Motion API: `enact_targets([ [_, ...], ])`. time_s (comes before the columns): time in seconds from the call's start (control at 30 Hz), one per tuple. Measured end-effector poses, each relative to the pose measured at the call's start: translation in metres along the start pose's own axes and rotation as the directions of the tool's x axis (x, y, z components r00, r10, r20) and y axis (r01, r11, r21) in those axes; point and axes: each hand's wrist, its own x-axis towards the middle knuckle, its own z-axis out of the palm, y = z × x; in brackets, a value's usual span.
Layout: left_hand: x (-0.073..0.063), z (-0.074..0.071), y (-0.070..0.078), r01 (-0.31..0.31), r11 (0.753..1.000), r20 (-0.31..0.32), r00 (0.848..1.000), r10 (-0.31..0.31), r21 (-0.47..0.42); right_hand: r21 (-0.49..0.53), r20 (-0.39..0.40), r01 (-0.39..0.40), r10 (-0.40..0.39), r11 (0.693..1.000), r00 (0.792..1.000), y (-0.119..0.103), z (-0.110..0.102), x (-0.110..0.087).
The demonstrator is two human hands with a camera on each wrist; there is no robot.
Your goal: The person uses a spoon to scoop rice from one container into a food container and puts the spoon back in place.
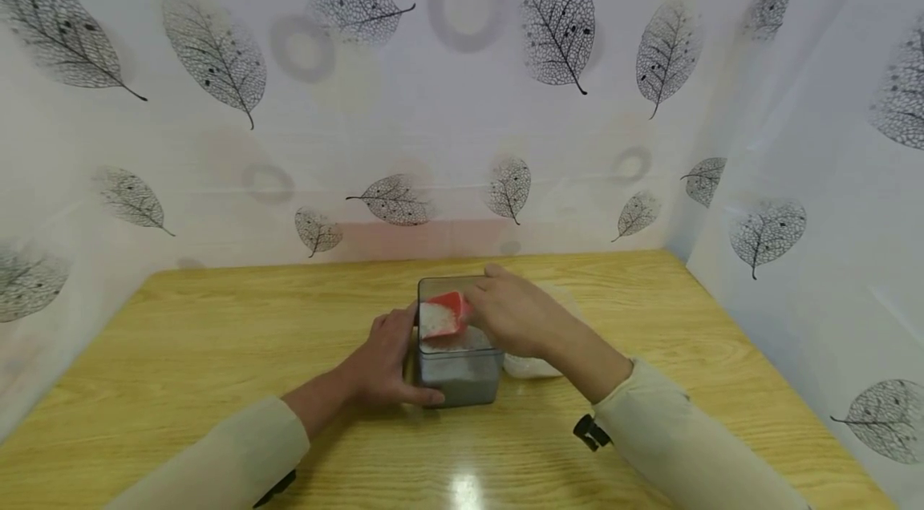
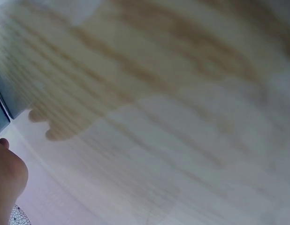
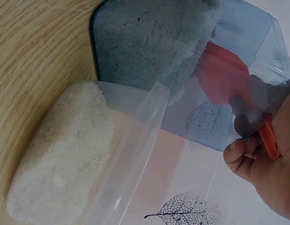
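Observation:
A see-through grey container [image 1: 462, 383] stands on the table with white rice [image 3: 154, 40] inside. My left hand [image 1: 382, 362] grips its left side, the thumb round onto the front face and the fingers farther back. Over the open top, my right hand [image 1: 516, 313] holds a red scoop [image 1: 456, 309] by its handle [image 3: 270, 138]. Rice lies in the scoop, which is tilted within the container's rim. To the right, partly hidden under my right forearm, a translucent plastic bowl [image 3: 149, 122] also holds rice. In the left wrist view only part of the left hand [image 2: 9, 173] shows, beside the container's edge.
The wood-grain table [image 1: 238, 333] spreads out on both sides of the container. A pale curtain [image 1: 433, 109] printed with dark leaves hangs behind the table and along its sides. A black wrist-strap piece [image 1: 592, 432] sticks out below my right sleeve.

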Motion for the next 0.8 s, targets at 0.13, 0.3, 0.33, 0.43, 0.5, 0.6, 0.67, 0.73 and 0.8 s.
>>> enact_targets([
  [0.13, 0.000, 0.000, 0.001, 0.001, 1.000, -0.004, 1.000, -0.001, -0.003, 0.004, -0.002, 0.009, -0.009, 1.000, 1.000, 0.001, -0.001, 0.000],
  [0.3, 0.001, 0.000, 0.002, -0.012, 1.000, -0.007, 1.000, 0.012, -0.002, 0.077, 0.027, -0.027, 0.025, 0.997, 0.999, 0.004, -0.004, -0.001],
  [0.33, 0.002, 0.000, 0.002, -0.017, 1.000, -0.008, 1.000, 0.017, 0.001, 0.092, 0.035, -0.034, 0.031, 0.995, 0.999, 0.005, -0.004, -0.002],
  [0.43, 0.002, 0.001, 0.002, -0.021, 1.000, -0.011, 1.000, 0.021, 0.008, 0.096, 0.021, -0.017, 0.015, 0.995, 1.000, 0.007, -0.004, -0.004],
  [0.5, 0.002, 0.001, 0.002, -0.020, 1.000, -0.012, 1.000, 0.020, 0.016, 0.091, -0.005, -0.002, 0.002, 0.996, 1.000, 0.009, -0.003, -0.008],
  [0.6, 0.001, 0.001, 0.002, -0.010, 1.000, -0.008, 1.000, 0.010, 0.016, 0.081, -0.052, 0.018, -0.014, 0.997, 0.999, 0.012, -0.002, -0.012],
  [0.67, 0.000, 0.000, 0.001, -0.006, 1.000, -0.008, 1.000, 0.006, 0.015, 0.071, -0.071, 0.033, -0.028, 0.997, 0.997, 0.014, -0.002, -0.014],
  [0.73, 0.000, 0.000, 0.001, -0.006, 1.000, -0.012, 1.000, 0.006, 0.011, 0.057, -0.080, 0.050, -0.045, 0.997, 0.996, 0.014, -0.002, -0.014],
  [0.8, -0.001, 0.001, 0.000, -0.012, 1.000, -0.019, 1.000, 0.012, 0.012, 0.040, -0.081, 0.060, -0.057, 0.997, 0.995, 0.015, -0.003, -0.015],
])
